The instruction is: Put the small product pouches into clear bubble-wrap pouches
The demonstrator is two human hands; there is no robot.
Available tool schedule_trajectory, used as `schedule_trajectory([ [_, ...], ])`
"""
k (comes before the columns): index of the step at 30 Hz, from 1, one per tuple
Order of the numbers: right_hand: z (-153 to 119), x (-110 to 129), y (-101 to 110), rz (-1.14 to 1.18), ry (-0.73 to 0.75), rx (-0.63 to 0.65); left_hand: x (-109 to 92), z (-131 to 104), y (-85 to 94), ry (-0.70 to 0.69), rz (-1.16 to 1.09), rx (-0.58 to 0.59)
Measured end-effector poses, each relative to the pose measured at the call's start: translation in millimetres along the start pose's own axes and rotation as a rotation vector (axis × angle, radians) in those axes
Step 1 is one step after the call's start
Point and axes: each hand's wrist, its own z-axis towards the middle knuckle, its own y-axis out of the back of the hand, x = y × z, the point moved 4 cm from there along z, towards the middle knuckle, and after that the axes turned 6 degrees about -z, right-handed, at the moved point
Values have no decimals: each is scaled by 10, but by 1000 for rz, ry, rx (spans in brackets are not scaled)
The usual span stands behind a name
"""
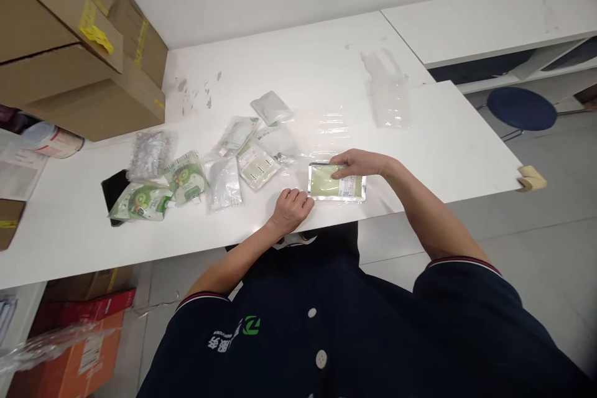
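Observation:
A flat green packet (326, 183) with silver edges and a white label lies near the front edge of the white table (298, 62). My right hand (355, 163) grips its upper edge, with the fingers over its top face. Beside the packet's lower left corner, my left hand (291, 210) is closed with curled fingers; what it pinches, if anything, is too small to make out. Clear plastic film (329, 127) is spread behind the packet. To the left lie a green-and-white packet (256, 165), a white pouch (224, 183) and a green fruit-print pouch (185, 177).
Cardboard boxes (93, 96) are stacked at the back left, beside a round tub (53, 140). Bubble wrap (150, 154) and a black flat object (114, 189) lie on the left. Another clear plastic piece (389, 96) is at the back right. A blue stool (521, 108) stands beyond the table.

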Motion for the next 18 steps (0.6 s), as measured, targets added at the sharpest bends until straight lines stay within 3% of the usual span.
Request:
schedule_trajectory([
  [5,157,-102,-42,-126,17,-19,-1,2,-16,-35,-3,9],
  [9,193,-99,-97,-447,38,-237,-14,39,-15,-71,47,16],
  [11,57,-90,-131,-497,58,-386,-25,74,4,-101,50,-12],
  [13,-192,-119,-186,-394,74,-453,-29,107,47,-125,28,-59],
  [18,-857,-233,-497,-19,59,-283,56,215,268,-4,-73,-88],
])
